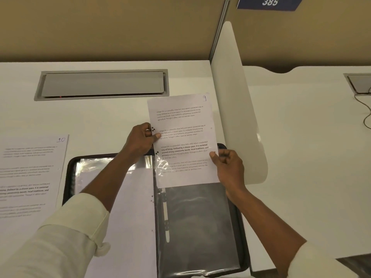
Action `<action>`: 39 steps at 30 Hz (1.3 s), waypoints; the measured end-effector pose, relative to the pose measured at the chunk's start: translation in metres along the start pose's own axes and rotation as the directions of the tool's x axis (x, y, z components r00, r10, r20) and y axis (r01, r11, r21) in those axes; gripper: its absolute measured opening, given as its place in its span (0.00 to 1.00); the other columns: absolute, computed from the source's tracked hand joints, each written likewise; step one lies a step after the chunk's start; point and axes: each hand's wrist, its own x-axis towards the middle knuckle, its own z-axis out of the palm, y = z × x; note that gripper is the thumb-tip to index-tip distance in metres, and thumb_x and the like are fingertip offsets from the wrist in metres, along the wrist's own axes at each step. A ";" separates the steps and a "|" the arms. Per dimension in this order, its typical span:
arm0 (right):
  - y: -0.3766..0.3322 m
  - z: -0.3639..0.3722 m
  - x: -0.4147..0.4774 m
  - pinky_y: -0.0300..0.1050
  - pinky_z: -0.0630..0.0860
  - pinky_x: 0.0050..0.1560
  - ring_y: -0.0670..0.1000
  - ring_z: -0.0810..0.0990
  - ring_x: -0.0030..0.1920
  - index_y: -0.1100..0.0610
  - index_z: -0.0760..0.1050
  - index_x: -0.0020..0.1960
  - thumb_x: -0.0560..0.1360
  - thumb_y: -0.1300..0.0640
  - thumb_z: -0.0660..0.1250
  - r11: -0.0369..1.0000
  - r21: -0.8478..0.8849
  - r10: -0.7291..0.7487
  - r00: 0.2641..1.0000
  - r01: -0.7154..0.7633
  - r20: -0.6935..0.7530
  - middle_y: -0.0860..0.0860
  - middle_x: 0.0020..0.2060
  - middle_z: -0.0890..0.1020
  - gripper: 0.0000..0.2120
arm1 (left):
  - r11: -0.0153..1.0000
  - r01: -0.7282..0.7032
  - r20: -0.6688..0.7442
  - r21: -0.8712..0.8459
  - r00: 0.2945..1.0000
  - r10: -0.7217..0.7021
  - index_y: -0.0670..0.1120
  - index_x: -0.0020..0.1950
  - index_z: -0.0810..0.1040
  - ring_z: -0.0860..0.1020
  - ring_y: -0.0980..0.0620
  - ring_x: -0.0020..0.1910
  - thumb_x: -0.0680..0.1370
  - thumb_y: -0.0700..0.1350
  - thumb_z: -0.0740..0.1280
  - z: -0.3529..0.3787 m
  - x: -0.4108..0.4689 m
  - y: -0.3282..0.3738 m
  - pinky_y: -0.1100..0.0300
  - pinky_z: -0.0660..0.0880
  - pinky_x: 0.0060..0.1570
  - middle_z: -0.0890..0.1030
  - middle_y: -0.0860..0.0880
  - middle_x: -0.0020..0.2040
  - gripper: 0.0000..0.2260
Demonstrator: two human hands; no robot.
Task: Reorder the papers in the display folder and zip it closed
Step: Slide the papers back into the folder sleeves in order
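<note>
Head view: your desk (100, 117) carries the open display folder (67, 177), which lies flat at the near edge with its spine running away from you. A grey hatch (102, 84) is set into the desk beyond it, under a tan partition. A white divider (241, 117) stands just to the right of the folder, and a plate numbered 385 (270, 2) hangs above. A cable (367, 109) trails on the neighbouring desk. The sheet marked 10 (30, 173) lies flat on the desk to the left of the folder, apart from it.

You hold the sheet marked 9 (180, 121) over the far end of the folder's right half. Its long axis runs away from you, its top leans slightly left, and its numbered corner is farthest from you. Its text reads upright to you. Glare from clear film crosses its lower left part; you cannot tell whether that end sits inside the dark sleeve (200, 221).

Your left hand (140, 139) pinches the sheet's left edge, thumb on the printed face. Your right hand (228, 167) pinches the right edge lower down, thumb likewise on front. Your left forearm crosses the folder's left half, partly covering a blank white page (136, 217). The held sheet hides the folder's far right part.
</note>
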 end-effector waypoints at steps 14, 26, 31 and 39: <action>-0.036 0.034 0.055 0.51 0.81 0.48 0.53 0.82 0.45 0.57 0.76 0.62 0.79 0.64 0.71 0.953 -0.250 -0.198 0.976 0.170 -0.090 0.48 0.44 0.80 0.13 | 0.988 0.087 -0.038 0.126 0.996 -0.083 0.42 0.60 0.79 0.87 0.45 0.47 0.75 0.46 0.82 -0.006 0.005 0.033 0.51 0.85 0.48 0.87 0.45 0.49 0.20; -0.042 0.041 0.066 0.56 0.81 0.54 0.55 0.83 0.49 0.51 0.73 0.66 0.81 0.48 0.71 0.981 -0.138 -0.154 0.983 0.140 -0.100 0.54 0.49 0.83 0.16 | 0.892 0.112 0.098 0.437 0.980 -0.171 0.42 0.54 0.83 0.86 0.44 0.50 0.69 0.37 0.84 -0.008 0.017 0.028 0.44 0.84 0.57 0.87 0.46 0.51 0.17; -0.047 0.050 0.073 0.58 0.83 0.52 0.55 0.85 0.47 0.51 0.75 0.62 0.79 0.58 0.73 0.963 -0.205 -0.192 0.980 0.176 -0.060 0.52 0.48 0.85 0.14 | 0.922 0.169 0.033 0.349 0.981 -0.193 0.43 0.55 0.80 0.87 0.42 0.49 0.69 0.44 0.85 -0.013 0.018 0.026 0.43 0.85 0.55 0.86 0.45 0.50 0.20; -0.048 0.047 0.077 0.57 0.81 0.54 0.56 0.83 0.49 0.52 0.74 0.64 0.83 0.47 0.68 0.956 -0.217 -0.205 0.979 0.198 -0.012 0.50 0.45 0.83 0.13 | 0.941 0.127 -0.034 0.315 0.992 -0.123 0.46 0.52 0.83 0.86 0.40 0.51 0.75 0.35 0.79 -0.015 0.018 0.029 0.43 0.85 0.53 0.85 0.42 0.49 0.11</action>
